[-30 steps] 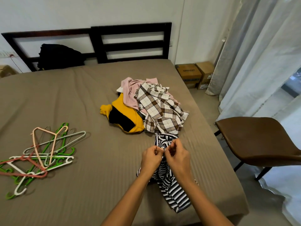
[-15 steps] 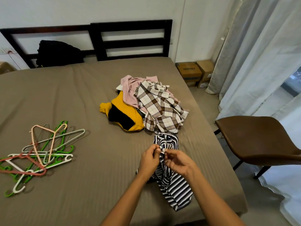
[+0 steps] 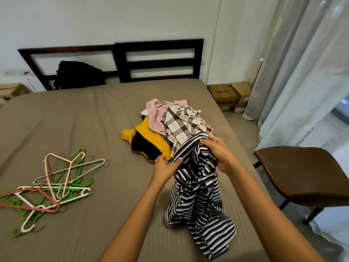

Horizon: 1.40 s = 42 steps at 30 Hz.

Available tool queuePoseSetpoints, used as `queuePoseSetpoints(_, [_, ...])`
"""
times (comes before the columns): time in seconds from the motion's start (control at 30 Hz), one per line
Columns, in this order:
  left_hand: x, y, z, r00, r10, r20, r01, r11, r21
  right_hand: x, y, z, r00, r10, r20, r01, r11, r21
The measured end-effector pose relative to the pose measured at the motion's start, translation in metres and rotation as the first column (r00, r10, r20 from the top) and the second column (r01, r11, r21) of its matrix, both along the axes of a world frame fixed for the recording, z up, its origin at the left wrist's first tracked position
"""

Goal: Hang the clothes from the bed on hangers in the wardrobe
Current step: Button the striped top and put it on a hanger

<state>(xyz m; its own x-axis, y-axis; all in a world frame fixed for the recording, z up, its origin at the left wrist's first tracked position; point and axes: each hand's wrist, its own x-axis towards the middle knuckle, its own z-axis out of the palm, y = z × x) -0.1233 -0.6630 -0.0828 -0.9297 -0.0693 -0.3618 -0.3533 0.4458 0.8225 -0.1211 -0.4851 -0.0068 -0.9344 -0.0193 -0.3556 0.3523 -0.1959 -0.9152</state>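
A black-and-white striped garment (image 3: 198,201) is lifted off the bed (image 3: 85,129), its lower part still trailing on the sheet. My right hand (image 3: 219,154) grips its bunched top edge. My left hand (image 3: 166,167) pinches the left edge of the same garment. Behind it lies a pile: a brown-and-white checked shirt (image 3: 181,125), a pink garment (image 3: 156,114) and a yellow-and-black one (image 3: 149,142). Several plastic hangers (image 3: 54,184) in green, white, pink, grey and red lie tangled at the left of the bed. No wardrobe shows.
A brown chair (image 3: 302,176) stands close to the bed's right side. Two cardboard boxes (image 3: 230,95) sit on the floor by the curtains (image 3: 302,72). A black bag (image 3: 79,74) leans on the dark headboard (image 3: 160,59).
Both hands were pinched together on the striped garment lying flat. They have spread apart and raised it, so it now hangs bunched above the bed in front of the checked shirt.
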Motion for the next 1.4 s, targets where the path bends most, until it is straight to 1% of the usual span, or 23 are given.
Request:
queuePoseSetpoints(0.1, [-0.016,0.018,0.019,0.993,-0.117,0.025,0.116,0.993,0.026,0.007,-0.005,0.051,0.975,0.082,-0.205,-0.067,0.995,0.079])
queuePoseSetpoints(0.17, [-0.025,0.022,0.025,0.979,-0.188,-0.077,0.176,0.974,-0.146,0.012,0.001,0.078,0.951,0.027,-0.308,0.002,0.995,0.095])
queuePoseSetpoints(0.2, [-0.028,0.021,0.029,0.97,-0.201,-0.136,0.169,0.961,-0.218,0.011,0.01,0.085,0.933,-0.021,-0.36,0.094,0.978,0.185])
queuePoseSetpoints(0.23, [-0.031,0.019,0.035,0.96,-0.207,-0.188,0.156,0.955,-0.254,0.008,0.022,0.088,0.907,-0.049,-0.417,0.218,0.904,0.368])
queuePoseSetpoints(0.27, [-0.035,0.017,0.044,0.947,-0.212,-0.241,0.147,0.954,-0.261,0.005,0.037,0.09,0.89,-0.035,-0.455,0.332,0.733,0.594])
queuePoseSetpoints(0.3, [-0.037,0.015,0.058,0.928,-0.219,-0.301,0.145,0.957,-0.251,0.003,0.051,0.089,0.893,0.003,-0.451,0.398,0.465,0.791])
queuePoseSetpoints(0.33, [-0.038,0.015,0.073,0.9,-0.228,-0.371,0.147,0.961,-0.235,0.001,0.06,0.085,0.907,0.057,-0.417,0.396,0.222,0.891])
queuePoseSetpoints(0.37, [-0.039,0.016,0.091,0.86,-0.255,-0.443,0.163,0.958,-0.236,-0.002,0.065,0.081,0.92,0.121,-0.373,0.361,0.11,0.926])
queuePoseSetpoints(0.4, [-0.042,0.02,0.106,0.815,-0.304,-0.493,0.198,0.946,-0.256,-0.004,0.062,0.076,0.923,0.193,-0.332,0.309,0.14,0.941])
queuePoseSetpoints(0.47, [-0.045,0.033,0.131,0.696,-0.449,-0.56,0.286,0.889,-0.358,-0.006,0.044,0.064,0.892,0.315,-0.323,0.189,0.39,0.901])
queuePoseSetpoints(0.5, [-0.046,0.04,0.14,0.649,-0.511,-0.563,0.313,0.854,-0.415,-0.008,0.032,0.059,0.862,0.354,-0.363,0.178,0.46,0.87])
queuePoseSetpoints(0.6, [-0.048,0.047,0.155,0.577,-0.533,-0.619,0.289,0.842,-0.456,-0.01,0.02,0.051,0.787,0.379,-0.486,0.311,0.437,0.844])
queuePoseSetpoints(0.7, [-0.049,0.03,0.16,0.54,-0.444,-0.715,0.093,0.876,-0.473,-0.011,0.028,0.064,0.701,0.389,-0.598,0.456,0.401,0.795])
queuePoseSetpoints(0.77, [-0.048,0.017,0.157,0.513,-0.45,-0.731,-0.019,0.845,-0.534,-0.012,0.03,0.08,0.648,0.345,-0.68,0.517,0.457,0.724])
queuePoseSetpoints(0.83, [-0.048,0.009,0.151,0.514,-0.526,-0.677,-0.019,0.782,-0.623,-0.012,0.025,0.098,0.663,0.286,-0.692,0.489,0.535,0.689])
queuePoseSetpoints(0.9, [-0.046,0.004,0.149,0.5,-0.623,-0.601,0.094,0.73,-0.677,-0.012,0.021,0.114,0.781,0.233,-0.58,0.288,0.689,0.665])
queuePoseSetpoints(0.97, [-0.046,-0.001,0.153,0.48,-0.663,-0.574,0.205,0.721,-0.662,-0.012,0.027,0.125,0.903,0.243,-0.354,-0.042,0.87,0.491])
queuePoseSetpoints(1.0, [-0.045,-0.004,0.157,0.494,-0.647,-0.581,0.262,0.748,-0.61,-0.012,0.034,0.128,0.933,0.272,-0.237,-0.164,0.906,0.391])
queuePoseSetpoints(1.07, [-0.044,-0.012,0.171,0.533,-0.562,-0.633,0.3,0.825,-0.48,-0.012,0.055,0.126,0.925,0.37,-0.09,-0.328,0.894,0.305])
queuePoseSetpoints(1.13, [-0.044,-0.019,0.186,0.54,-0.559,-0.629,0.305,0.827,-0.473,-0.01,0.072,0.115,0.867,0.498,0.013,-0.474,0.816,0.332])
queuePoseSetpoints(1.23, [-0.039,-0.023,0.206,0.48,-0.758,-0.441,0.401,0.637,-0.659,-0.002,0.083,0.099,0.84,0.526,0.132,-0.525,0.727,0.442])
queuePoseSetpoints(1.33, [-0.034,-0.023,0.209,0.452,-0.864,-0.22,0.478,0.443,-0.759,0.003,0.088,0.098,0.902,0.42,0.095,-0.424,0.826,0.372])
queuePoseSetpoints(1.4, [-0.034,-0.026,0.203,0.488,-0.858,-0.159,0.433,0.396,-0.81,0.001,0.09,0.105,0.93,0.361,0.07,-0.366,0.894,0.259])
